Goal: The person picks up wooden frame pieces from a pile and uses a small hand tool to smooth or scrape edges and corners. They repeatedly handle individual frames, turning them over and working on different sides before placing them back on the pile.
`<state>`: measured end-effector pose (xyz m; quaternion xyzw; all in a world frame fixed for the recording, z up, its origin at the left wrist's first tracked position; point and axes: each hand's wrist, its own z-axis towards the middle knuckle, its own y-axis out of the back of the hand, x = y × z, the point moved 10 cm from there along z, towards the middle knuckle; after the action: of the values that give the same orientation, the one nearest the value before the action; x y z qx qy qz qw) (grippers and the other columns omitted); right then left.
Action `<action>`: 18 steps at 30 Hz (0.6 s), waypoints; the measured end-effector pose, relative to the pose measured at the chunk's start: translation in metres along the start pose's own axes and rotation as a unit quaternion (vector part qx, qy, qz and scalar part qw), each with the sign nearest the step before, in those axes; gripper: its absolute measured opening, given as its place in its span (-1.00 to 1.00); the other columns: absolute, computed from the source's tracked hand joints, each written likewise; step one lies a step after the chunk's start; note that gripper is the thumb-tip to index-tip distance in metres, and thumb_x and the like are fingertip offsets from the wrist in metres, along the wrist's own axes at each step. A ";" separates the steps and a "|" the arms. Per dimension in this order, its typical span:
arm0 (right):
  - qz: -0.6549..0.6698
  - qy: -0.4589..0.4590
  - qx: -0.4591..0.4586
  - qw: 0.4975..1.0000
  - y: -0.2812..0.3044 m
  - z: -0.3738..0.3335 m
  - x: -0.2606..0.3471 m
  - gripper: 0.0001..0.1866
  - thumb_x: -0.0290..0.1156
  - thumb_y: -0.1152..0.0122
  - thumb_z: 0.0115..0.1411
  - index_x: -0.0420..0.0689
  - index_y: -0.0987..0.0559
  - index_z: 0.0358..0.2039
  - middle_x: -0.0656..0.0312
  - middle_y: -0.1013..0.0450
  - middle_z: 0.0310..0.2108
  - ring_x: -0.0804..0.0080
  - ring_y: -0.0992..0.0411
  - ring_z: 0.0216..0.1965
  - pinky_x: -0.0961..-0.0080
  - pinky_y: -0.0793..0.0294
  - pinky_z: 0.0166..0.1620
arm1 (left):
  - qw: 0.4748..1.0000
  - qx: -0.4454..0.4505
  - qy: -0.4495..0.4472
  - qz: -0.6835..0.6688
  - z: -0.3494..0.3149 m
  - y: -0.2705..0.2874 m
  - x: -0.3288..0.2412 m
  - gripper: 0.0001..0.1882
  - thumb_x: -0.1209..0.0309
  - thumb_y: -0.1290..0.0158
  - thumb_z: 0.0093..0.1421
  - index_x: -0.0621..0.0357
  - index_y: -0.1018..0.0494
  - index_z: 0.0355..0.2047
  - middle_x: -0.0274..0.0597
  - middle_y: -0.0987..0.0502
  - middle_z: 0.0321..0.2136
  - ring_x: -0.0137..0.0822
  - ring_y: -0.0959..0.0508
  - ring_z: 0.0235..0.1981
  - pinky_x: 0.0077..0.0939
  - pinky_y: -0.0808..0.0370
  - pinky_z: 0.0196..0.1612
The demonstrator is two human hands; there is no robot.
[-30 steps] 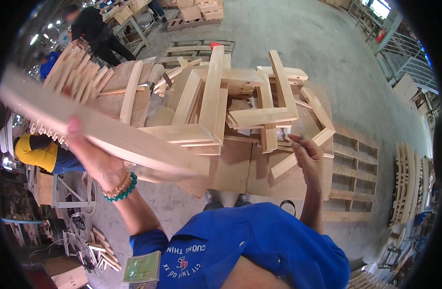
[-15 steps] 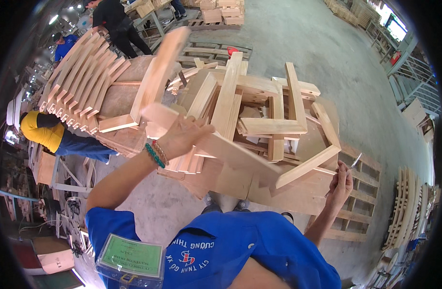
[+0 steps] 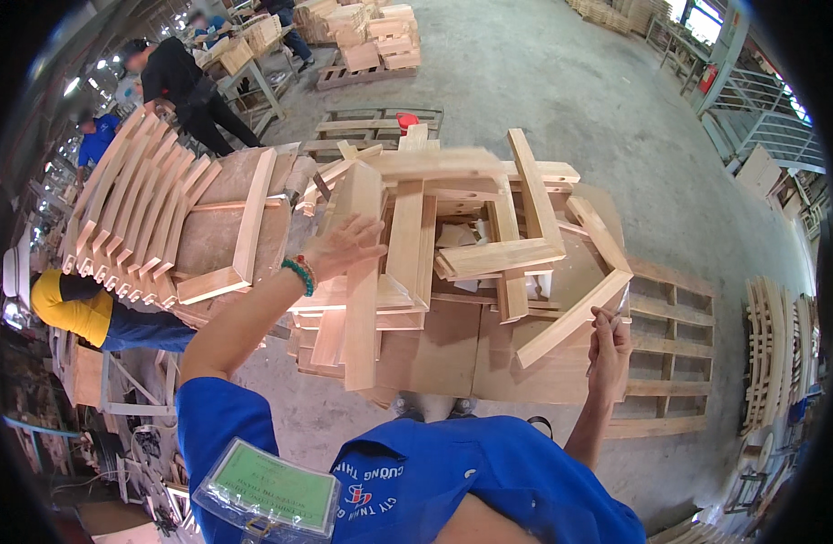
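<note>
My left hand (image 3: 348, 243) lies over an L-shaped wooden frame piece (image 3: 363, 313) and grips its near arm, fingers stretched across the wood. The far arm of this piece is smeared by motion. Under and beside it are several pale wooden frame pieces, piled on a cardboard-covered surface (image 3: 425, 349). At the right edge of the pile, my right hand (image 3: 608, 340) is closed round a slim tool with a narrow, shiny blade (image 3: 626, 302); its handle is hidden in the fingers. Just left of this hand rests an angled wooden piece (image 3: 570, 317).
Several angled frame pieces (image 3: 131, 208) stand in a row at the left, with one L-shaped piece (image 3: 253, 218) lying beside them. A wooden pallet (image 3: 666, 390) is on the floor at right. People work at far left, one in a yellow top (image 3: 67, 304).
The L-shaped piece has swung round: its near arm now points toward me and its other arm lies across the pile. My right hand and the blade have shifted left. The view has turned slightly.
</note>
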<state>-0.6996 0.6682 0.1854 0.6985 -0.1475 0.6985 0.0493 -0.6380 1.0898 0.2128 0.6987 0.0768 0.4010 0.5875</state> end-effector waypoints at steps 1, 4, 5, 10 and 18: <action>-0.007 0.001 -0.003 1.000 -0.003 -0.002 -0.002 -0.78 -0.35 -0.14 0.25 -0.25 -0.55 -0.22 0.42 -0.29 -0.52 0.85 -0.02 -0.71 0.82 0.11 -0.72 | 0.999 -0.020 0.027 0.012 -0.001 -0.001 0.004 -0.60 0.43 0.02 0.10 -0.09 -0.36 0.00 -0.22 -0.40 -0.02 -0.25 -0.35 0.09 -0.24 -0.13 0.24; -0.007 0.001 0.013 1.000 -0.022 -0.005 -0.006 -0.77 -0.35 -0.13 0.25 -0.26 -0.55 -0.21 0.41 -0.32 -0.48 0.86 -0.04 -0.70 0.83 0.10 -0.73 | 0.970 -0.033 0.220 -0.098 -0.031 -0.039 0.031 -0.39 0.30 -0.05 0.11 0.07 -0.18 0.18 0.01 -0.34 0.09 -0.11 -0.37 0.08 -0.18 -0.18 0.21; -0.009 -0.010 0.005 1.000 -0.021 -0.006 -0.012 -0.77 -0.35 -0.14 0.25 -0.25 -0.55 -0.20 0.41 -0.33 -0.47 0.87 -0.05 -0.70 0.83 0.09 -0.73 | 0.922 -0.041 0.321 -0.213 -0.032 -0.050 0.039 -0.31 0.24 -0.07 0.08 0.13 -0.12 0.20 0.07 -0.33 0.09 -0.07 -0.38 0.08 -0.17 -0.23 0.18; -0.026 -0.029 0.003 0.999 -0.053 -0.008 -0.033 -0.78 -0.35 -0.12 0.25 -0.19 -0.56 -0.18 0.57 -0.20 -0.66 0.89 -0.01 -0.69 0.82 0.15 -0.67 | 0.687 -0.024 0.524 -0.503 -0.048 -0.079 0.027 -0.06 0.13 -0.16 -0.10 0.29 0.02 0.20 0.29 -0.46 -0.10 0.13 -0.49 -0.08 -0.12 -0.44 -0.04; -0.038 -0.032 0.063 0.997 -0.117 -0.013 -0.053 -0.77 -0.36 -0.11 0.26 -0.22 -0.56 -0.17 0.41 -0.38 -0.47 0.88 -0.08 -0.70 0.86 0.08 -0.73 | 0.653 -0.033 0.551 -0.519 -0.062 -0.107 0.064 -0.07 0.19 -0.18 -0.11 0.36 0.01 0.19 0.33 -0.38 -0.02 0.17 -0.44 -0.01 -0.14 -0.39 0.04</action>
<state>-0.6792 0.7910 0.1491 0.7270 -0.0786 0.6816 0.0271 -0.5969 1.2055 0.1475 0.1758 0.7230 0.3441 0.5726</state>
